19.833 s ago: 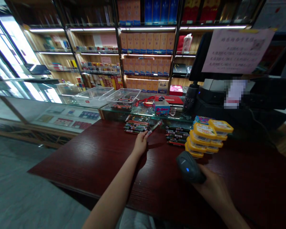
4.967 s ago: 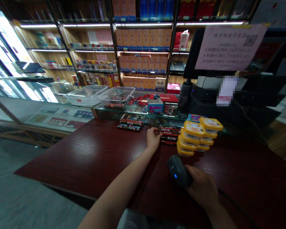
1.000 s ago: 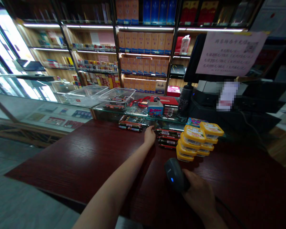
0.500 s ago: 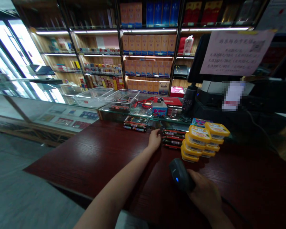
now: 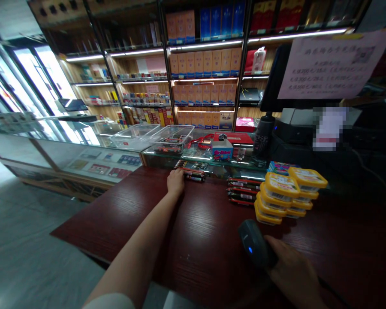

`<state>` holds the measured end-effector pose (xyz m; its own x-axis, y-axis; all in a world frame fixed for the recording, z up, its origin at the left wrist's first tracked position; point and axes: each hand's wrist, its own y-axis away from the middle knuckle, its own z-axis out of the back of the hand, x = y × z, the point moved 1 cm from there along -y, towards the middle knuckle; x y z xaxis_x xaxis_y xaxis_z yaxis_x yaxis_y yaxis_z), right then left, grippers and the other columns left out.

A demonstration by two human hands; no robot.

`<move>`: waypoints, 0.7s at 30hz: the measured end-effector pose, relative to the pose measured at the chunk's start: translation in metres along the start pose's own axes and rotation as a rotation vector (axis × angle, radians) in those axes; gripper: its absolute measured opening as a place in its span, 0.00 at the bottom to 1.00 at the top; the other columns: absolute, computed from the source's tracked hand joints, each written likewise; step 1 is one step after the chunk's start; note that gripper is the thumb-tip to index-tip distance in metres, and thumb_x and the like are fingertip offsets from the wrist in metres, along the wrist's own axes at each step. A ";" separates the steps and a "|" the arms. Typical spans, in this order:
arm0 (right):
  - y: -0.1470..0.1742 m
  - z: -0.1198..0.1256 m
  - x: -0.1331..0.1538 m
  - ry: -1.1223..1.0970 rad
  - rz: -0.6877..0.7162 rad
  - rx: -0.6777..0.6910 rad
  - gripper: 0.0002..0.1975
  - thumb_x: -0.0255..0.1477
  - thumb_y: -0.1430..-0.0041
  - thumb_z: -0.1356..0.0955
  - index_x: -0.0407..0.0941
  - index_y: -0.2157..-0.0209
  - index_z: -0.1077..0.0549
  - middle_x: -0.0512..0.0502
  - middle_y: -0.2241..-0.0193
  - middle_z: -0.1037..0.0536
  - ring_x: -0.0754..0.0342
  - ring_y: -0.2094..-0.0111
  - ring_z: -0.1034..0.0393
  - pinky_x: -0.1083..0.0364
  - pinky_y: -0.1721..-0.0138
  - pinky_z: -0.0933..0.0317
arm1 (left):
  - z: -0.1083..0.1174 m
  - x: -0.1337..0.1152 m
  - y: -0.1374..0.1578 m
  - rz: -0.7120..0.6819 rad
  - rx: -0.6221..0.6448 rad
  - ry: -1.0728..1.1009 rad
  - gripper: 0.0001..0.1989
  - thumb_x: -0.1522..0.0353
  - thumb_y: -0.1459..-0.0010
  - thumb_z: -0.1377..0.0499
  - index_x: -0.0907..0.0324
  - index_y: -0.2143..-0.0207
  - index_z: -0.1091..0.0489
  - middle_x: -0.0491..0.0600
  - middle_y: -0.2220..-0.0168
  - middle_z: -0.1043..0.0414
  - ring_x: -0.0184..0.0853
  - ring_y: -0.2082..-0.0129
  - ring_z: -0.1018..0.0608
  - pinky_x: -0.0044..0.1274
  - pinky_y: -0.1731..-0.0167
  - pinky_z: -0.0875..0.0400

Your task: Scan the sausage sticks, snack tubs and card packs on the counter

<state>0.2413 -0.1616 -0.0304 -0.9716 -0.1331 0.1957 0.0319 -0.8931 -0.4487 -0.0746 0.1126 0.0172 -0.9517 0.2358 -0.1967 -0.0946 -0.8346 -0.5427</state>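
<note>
On the dark red counter, my left hand [image 5: 175, 181] is at the left end of a small stack of dark, flat packets [image 5: 195, 175]. Its fingers curl over that end, and the fingertips are partly hidden. My right hand [image 5: 291, 264] is wrapped round a black barcode scanner [image 5: 254, 243] with a lit blue light, held above the counter. A second stack of dark packets with red edges [image 5: 242, 192] lies to the right of my left hand. Beside it are piled several yellow-lidded plastic tubs [image 5: 278, 199].
A glass ledge [image 5: 209, 162] behind the counter bears clear plastic trays [image 5: 172, 135] and a small blue and pink box [image 5: 221, 150]. At the right stands a monitor with a paper notice [image 5: 333, 66]. Shelves of boxed goods [image 5: 206, 62] line the back wall.
My left hand has moved left, from beside the right-hand packet stack to the left end of the other stack. The scanner stays in my right hand. The camera view has shifted slightly.
</note>
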 end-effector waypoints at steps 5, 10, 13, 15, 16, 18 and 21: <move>-0.001 -0.008 -0.004 -0.004 0.014 -0.007 0.17 0.22 0.50 0.38 0.47 0.57 0.30 0.47 0.62 0.21 0.52 0.63 0.25 0.56 0.62 0.36 | -0.005 0.006 -0.016 0.022 0.113 -0.092 0.20 0.75 0.41 0.52 0.54 0.50 0.32 0.51 0.49 0.30 0.40 0.50 0.33 0.28 0.55 0.36; -0.006 -0.004 0.001 0.000 0.009 -0.012 0.17 0.21 0.51 0.37 0.46 0.58 0.30 0.46 0.62 0.21 0.52 0.63 0.26 0.56 0.62 0.37 | -0.004 0.001 -0.020 0.084 0.091 -0.180 0.17 0.71 0.40 0.52 0.52 0.55 0.27 0.54 0.53 0.31 0.44 0.54 0.33 0.32 0.59 0.37; -0.007 0.000 0.004 0.006 -0.009 -0.020 0.15 0.22 0.50 0.37 0.47 0.59 0.30 0.47 0.64 0.20 0.52 0.66 0.26 0.56 0.64 0.37 | 0.003 0.004 -0.017 0.081 0.100 -0.196 0.15 0.69 0.40 0.51 0.52 0.60 0.24 0.56 0.55 0.31 0.45 0.55 0.34 0.32 0.60 0.38; -0.008 0.001 0.004 -0.019 -0.022 -0.021 0.14 0.23 0.49 0.38 0.47 0.60 0.29 0.48 0.66 0.21 0.53 0.67 0.26 0.56 0.66 0.38 | 0.009 0.005 -0.012 0.090 0.098 -0.178 0.15 0.69 0.40 0.51 0.53 0.61 0.24 0.56 0.56 0.31 0.45 0.55 0.33 0.32 0.61 0.37; -0.008 0.001 0.004 -0.036 -0.028 -0.016 0.14 0.23 0.49 0.38 0.48 0.60 0.29 0.48 0.67 0.21 0.53 0.68 0.26 0.56 0.66 0.39 | 0.011 0.005 -0.009 0.098 0.088 -0.160 0.15 0.69 0.40 0.51 0.53 0.60 0.24 0.56 0.56 0.31 0.44 0.55 0.33 0.32 0.61 0.37; -0.009 0.002 0.004 -0.063 -0.038 0.001 0.14 0.23 0.49 0.38 0.48 0.60 0.29 0.48 0.68 0.21 0.52 0.69 0.26 0.56 0.67 0.40 | 0.014 -0.001 -0.001 0.107 0.065 -0.099 0.13 0.68 0.41 0.49 0.54 0.59 0.25 0.55 0.57 0.31 0.44 0.55 0.32 0.31 0.60 0.36; -0.009 0.003 0.004 -0.075 -0.034 0.018 0.15 0.23 0.50 0.38 0.47 0.59 0.30 0.47 0.68 0.21 0.52 0.68 0.26 0.55 0.67 0.40 | 0.012 -0.019 0.017 0.069 0.115 0.115 0.12 0.69 0.43 0.45 0.56 0.58 0.27 0.53 0.58 0.30 0.41 0.56 0.30 0.28 0.57 0.36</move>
<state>0.2377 -0.1557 -0.0231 -0.9520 -0.1332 0.2755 0.0036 -0.9052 -0.4250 -0.0616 0.0881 0.0214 -0.9182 0.2259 -0.3255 -0.0693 -0.9005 -0.4294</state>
